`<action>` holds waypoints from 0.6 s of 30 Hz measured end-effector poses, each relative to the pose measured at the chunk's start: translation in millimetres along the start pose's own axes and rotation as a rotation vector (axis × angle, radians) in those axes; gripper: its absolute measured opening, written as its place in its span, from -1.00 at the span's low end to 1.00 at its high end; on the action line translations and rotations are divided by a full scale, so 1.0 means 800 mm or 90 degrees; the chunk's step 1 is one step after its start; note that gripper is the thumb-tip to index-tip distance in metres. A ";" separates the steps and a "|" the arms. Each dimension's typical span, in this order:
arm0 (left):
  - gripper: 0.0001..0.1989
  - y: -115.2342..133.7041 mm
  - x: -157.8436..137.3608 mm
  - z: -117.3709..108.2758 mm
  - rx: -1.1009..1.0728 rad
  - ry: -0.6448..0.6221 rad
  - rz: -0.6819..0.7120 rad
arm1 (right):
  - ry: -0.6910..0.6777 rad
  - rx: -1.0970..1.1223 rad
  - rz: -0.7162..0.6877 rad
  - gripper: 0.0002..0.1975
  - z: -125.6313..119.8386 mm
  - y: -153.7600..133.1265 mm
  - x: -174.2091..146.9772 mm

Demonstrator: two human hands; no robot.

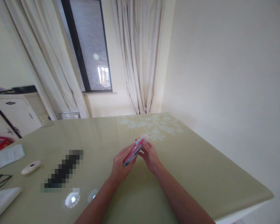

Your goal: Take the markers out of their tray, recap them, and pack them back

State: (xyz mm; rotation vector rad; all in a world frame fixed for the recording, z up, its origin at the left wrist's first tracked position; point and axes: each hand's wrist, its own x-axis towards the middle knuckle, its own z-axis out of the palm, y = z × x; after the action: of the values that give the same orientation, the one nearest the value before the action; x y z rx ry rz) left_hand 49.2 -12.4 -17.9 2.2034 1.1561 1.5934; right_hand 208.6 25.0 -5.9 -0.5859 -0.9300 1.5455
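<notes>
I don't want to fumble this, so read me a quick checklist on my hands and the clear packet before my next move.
1. Left hand holding the clear packet: ok, it grips the packet's side.
2. Right hand on the packet: ok, it is at the far end.
3. Packet lifted off the table: ok, it appears raised, tilted between both hands.
4. Packet open or sealed: cannot tell, too small and blurred.
5. Eyeglasses and white oval object away from the hands: ok, both lie well to the left.
</notes>
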 end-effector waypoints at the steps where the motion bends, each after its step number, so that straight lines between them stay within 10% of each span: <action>1: -0.55 0.000 0.001 0.000 0.002 -0.003 -0.005 | 0.007 -0.003 0.001 -0.60 0.000 0.001 0.001; 18: -0.45 -0.028 -0.005 -0.003 0.238 -0.049 0.017 | 0.048 -0.011 0.056 -0.53 0.001 0.014 0.005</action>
State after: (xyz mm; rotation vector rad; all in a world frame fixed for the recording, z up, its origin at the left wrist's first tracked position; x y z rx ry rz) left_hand 35.7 -0.7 -32.3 2.4863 1.5108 1.3781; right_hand 200.9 28.5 -14.5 -0.7010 -0.8705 1.5835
